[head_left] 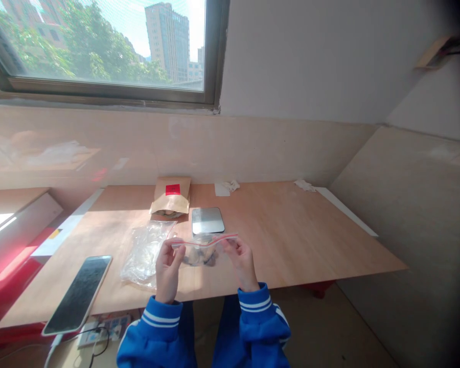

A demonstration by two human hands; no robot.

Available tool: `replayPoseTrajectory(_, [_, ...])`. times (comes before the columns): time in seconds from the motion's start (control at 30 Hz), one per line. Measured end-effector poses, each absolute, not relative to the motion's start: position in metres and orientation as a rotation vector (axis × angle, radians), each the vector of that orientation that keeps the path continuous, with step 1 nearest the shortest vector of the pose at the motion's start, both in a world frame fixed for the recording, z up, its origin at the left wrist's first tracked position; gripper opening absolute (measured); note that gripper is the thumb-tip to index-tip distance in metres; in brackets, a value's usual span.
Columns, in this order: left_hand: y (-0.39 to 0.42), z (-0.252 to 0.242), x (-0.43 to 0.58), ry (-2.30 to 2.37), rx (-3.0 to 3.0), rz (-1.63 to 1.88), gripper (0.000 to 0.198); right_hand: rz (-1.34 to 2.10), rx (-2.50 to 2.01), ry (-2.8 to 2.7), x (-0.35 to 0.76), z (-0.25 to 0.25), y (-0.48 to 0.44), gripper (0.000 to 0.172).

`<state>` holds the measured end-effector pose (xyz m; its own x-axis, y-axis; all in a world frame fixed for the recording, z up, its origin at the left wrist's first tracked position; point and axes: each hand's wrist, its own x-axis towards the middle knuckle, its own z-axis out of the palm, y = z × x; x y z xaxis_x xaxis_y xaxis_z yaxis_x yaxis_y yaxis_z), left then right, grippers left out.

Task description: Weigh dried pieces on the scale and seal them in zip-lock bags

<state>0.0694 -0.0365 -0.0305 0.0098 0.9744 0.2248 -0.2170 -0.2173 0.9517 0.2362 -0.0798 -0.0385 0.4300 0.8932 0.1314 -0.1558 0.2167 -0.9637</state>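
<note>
Between my two hands a clear zip bag (201, 254) with a red seal strip is stretched above the table's near edge. Some small brownish and dark pieces lie inside it; what they are I cannot make out. My left hand (169, 268) pinches the strip's left end. The strip's right part is gripped by my right hand (240, 259). Just beyond the bag sits a flat silver scale (207, 221). Left of my left hand lies a pile of clear plastic bags (143, 253).
A brown paper pouch (171, 197) with a red label stands behind the bags. A phone (78, 294) with a cable lies at the table's left front, above a power strip (107, 329). White scraps (230, 186) lie along the back edge of the wooden table (291, 235).
</note>
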Motion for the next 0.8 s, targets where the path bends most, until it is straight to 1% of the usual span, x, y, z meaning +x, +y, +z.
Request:
replayPoseTrajectory(0.17, [-0.036, -0.026, 0.068, 0.983, 1.302, 1.361, 0.024, 0.810, -1.142, -0.779, 0.235, -0.036, -0.080, 0.032])
replayPoseTrajectory(0.47, [-0.034, -0.021, 0.065, 1.039, 1.336, 1.359, 0.020, 0.754, -1.139, -0.824, 0.238, -0.025, -0.084, 0.027])
replayPoseTrajectory(0.63, [-0.033, -0.025, 0.068, 0.989, 1.292, 1.364, 0.019, 0.839, -1.069, -0.882, 0.239, -0.018, -0.088, 0.023])
replayPoseTrajectory(0.8, [-0.032, -0.032, 0.073, 0.860, 1.247, 1.346, 0.020, 0.942, -0.954, -0.852, 0.235, -0.022, -0.086, 0.031])
